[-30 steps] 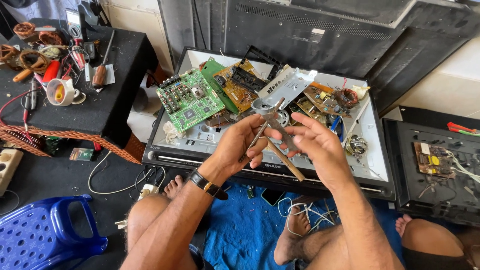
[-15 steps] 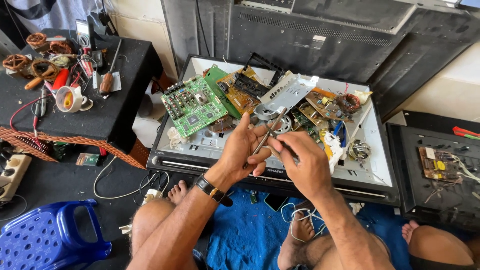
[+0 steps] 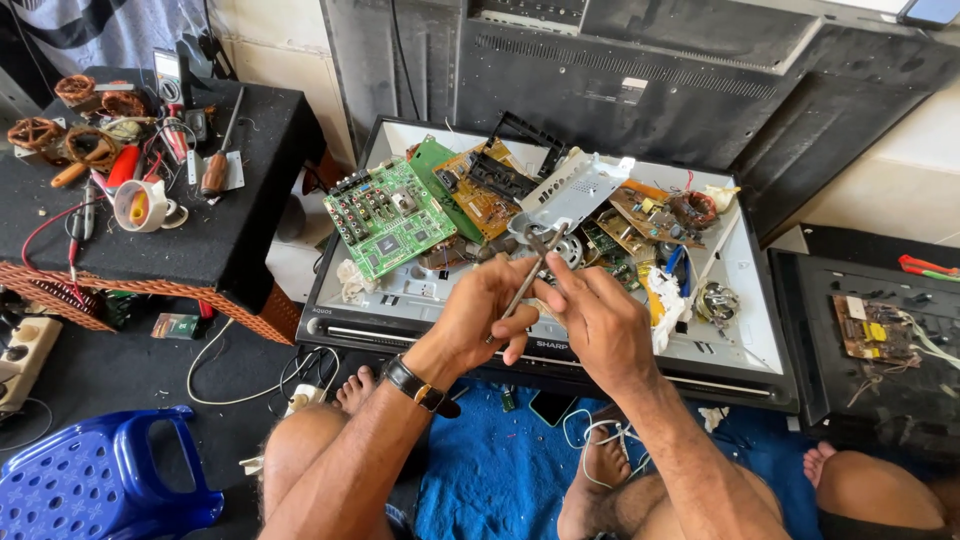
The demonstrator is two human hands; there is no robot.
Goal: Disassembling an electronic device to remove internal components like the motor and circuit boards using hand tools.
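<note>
Both hands (image 3: 545, 315) gripping pliers (image 3: 530, 270) over loose PCBs (image 3: 390, 215) (no clamp) — slip could gouge boards.

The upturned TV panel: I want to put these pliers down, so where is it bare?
On the TV panel, free patches are the right strip beyond the small coil and the front-left edge below the green circuit board. The middle, around the metal bracket and brown boards, is crowded. Both hands, left hand and right hand, hold pliers.
</note>
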